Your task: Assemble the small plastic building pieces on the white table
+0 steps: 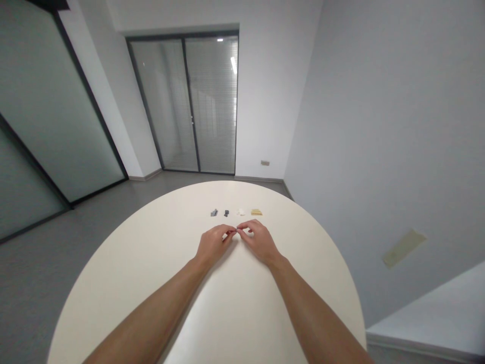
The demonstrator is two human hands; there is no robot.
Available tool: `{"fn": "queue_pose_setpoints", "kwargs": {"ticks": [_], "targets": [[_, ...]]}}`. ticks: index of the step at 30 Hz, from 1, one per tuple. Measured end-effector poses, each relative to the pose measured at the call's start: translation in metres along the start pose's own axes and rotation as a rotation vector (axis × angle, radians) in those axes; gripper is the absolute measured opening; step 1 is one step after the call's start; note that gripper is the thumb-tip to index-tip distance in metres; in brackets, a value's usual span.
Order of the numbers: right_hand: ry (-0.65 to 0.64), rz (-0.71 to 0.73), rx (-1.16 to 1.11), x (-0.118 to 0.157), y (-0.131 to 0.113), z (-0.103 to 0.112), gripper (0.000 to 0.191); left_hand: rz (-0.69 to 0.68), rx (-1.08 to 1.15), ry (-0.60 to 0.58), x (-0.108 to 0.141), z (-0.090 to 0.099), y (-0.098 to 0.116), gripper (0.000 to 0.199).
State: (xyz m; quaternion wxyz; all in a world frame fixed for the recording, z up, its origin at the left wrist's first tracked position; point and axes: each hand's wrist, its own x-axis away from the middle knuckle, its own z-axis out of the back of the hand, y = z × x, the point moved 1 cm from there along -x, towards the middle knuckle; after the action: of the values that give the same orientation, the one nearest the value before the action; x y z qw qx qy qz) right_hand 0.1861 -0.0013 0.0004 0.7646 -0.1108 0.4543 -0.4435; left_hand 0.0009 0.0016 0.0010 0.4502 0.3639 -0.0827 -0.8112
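My left hand (215,243) and my right hand (259,240) meet fingertip to fingertip over the middle of the round white table (144,263). Both are closed in a pinch. Whatever sits between the fingertips is too small to make out. Just beyond the hands, a row of small items lies on the tabletop: a grey group of pieces (214,213), a dark group (226,213), a white group (241,212) and a yellowish group (256,212). Their exact kind is too small to tell. Neither hand touches this row.
Behind the table stands a glass door with blinds (212,106) in a dark frame. Frosted glass panels (49,101) are on the left. A grey wall (386,126) runs along the right, with a beige plate (404,247) on it. A wall socket (264,163) is low at the back.
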Motion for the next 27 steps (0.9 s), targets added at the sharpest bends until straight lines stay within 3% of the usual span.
{"fn": "queue_pose_setpoints", "kwargs": {"ticks": [15,27], "targets": [[-0.048,-0.026,-0.057,-0.0002,-0.0013,-0.0026,0.014,0.015,0.009,0.007,0.0005,0.0023,0.0035,0.024],[-0.081,-0.045,-0.121,0.0016,-0.0033,-0.0046,0.034,-0.051,0.012,-0.016,0.0011,-0.0009,0.0017,0.021]]}}
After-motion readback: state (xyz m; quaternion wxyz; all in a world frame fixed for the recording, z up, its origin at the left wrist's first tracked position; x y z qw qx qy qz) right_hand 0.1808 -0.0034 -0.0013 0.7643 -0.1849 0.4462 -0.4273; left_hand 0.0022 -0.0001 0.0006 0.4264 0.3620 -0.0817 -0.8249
